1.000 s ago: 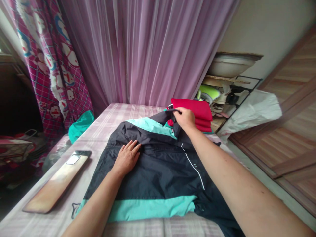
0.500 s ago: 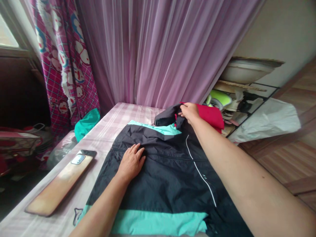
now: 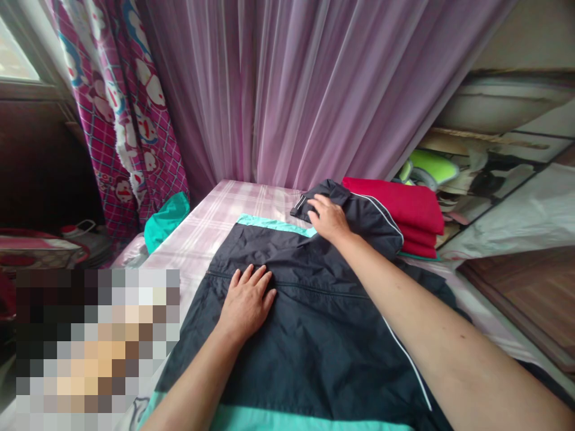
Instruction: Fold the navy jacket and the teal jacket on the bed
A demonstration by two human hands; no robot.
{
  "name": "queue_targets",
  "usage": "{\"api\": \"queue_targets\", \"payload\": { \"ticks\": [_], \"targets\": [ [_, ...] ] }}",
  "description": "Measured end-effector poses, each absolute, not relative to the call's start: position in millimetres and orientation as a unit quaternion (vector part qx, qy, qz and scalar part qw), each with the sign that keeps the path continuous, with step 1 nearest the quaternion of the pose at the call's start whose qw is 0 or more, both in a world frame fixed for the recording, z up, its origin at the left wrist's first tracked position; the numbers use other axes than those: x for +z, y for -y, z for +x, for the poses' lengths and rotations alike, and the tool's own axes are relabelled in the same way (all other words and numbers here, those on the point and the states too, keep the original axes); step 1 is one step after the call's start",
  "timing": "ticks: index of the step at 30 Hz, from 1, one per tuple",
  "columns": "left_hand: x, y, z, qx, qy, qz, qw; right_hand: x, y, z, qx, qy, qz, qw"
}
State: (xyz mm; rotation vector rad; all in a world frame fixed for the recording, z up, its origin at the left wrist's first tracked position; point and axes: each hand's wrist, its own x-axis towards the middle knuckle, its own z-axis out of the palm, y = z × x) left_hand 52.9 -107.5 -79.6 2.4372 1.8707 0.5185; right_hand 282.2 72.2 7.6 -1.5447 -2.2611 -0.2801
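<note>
A dark navy jacket [image 3: 314, 335] with teal bands lies spread on a pink checked bed surface [image 3: 215, 221]. My left hand [image 3: 246, 299] rests flat on the jacket's middle, fingers apart. My right hand [image 3: 329, 218] reaches to the far end and presses down on the jacket's sleeve [image 3: 359, 215], which is folded over towards the jacket body. The fingers lie on the fabric rather than pinching it.
A stack of folded red clothes [image 3: 404, 209] sits just beyond the sleeve at the far right. A teal cloth [image 3: 164, 218] lies at the bed's left edge. Purple curtains [image 3: 291, 90] hang behind. A cluttered shelf [image 3: 471, 161] stands at right. A blurred patch covers the lower left.
My right hand has brought the sleeve down from its raised hold by the red stack and now lays it over the jacket's top. My left hand has stayed in place.
</note>
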Motion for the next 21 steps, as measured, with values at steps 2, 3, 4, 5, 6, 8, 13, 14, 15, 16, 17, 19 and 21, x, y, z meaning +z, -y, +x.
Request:
{"api": "queue_targets", "payload": {
  "ticks": [2, 3, 4, 5, 6, 8, 13, 14, 15, 16, 17, 19, 21],
  "targets": [
    [-80, 108, 53, 0.170, -0.600, 0.782, 0.013, -7, -67, 273, -0.088, 0.848, -0.511, 0.107],
    [-80, 108, 53, 0.171, -0.599, 0.782, 0.013, -16, -67, 273, -0.076, 0.854, -0.512, 0.063],
    [-80, 108, 53, 0.171, -0.599, 0.782, 0.012, -27, -67, 275, -0.065, 0.849, -0.524, 0.025],
    [-80, 108, 53, 0.171, -0.600, 0.782, 0.012, -37, -67, 278, -0.056, 0.838, -0.543, -0.002],
    [-80, 108, 53, 0.171, -0.600, 0.781, 0.012, -46, -67, 282, -0.053, 0.825, -0.562, -0.015],
    [-79, 108, 53, 0.169, -0.600, 0.781, 0.013, -59, -67, 288, -0.059, 0.807, -0.587, -0.012],
    [-75, 109, 54, 0.160, -0.603, 0.781, 0.024, -52, -57, 270, -0.077, 0.800, -0.593, 0.050],
    [-75, 109, 54, 0.158, -0.604, 0.781, 0.026, -47, -56, 262, -0.071, 0.795, -0.600, 0.059],
    [-74, 109, 55, 0.156, -0.605, 0.780, 0.027, -43, -57, 253, -0.058, 0.787, -0.611, 0.064],
    [-74, 109, 55, 0.156, -0.605, 0.780, 0.027, -40, -59, 246, -0.040, 0.776, -0.626, 0.065],
    [-74, 109, 55, 0.156, -0.605, 0.780, 0.026, -38, -63, 239, -0.021, 0.763, -0.643, 0.063],
    [-74, 109, 54, 0.159, -0.603, 0.782, 0.025, -35, -77, 229, 0.009, 0.745, -0.665, 0.055],
    [-74, 109, 54, 0.162, -0.600, 0.783, 0.027, -36, -94, 223, 0.017, 0.754, -0.654, 0.049]
  ]
}}
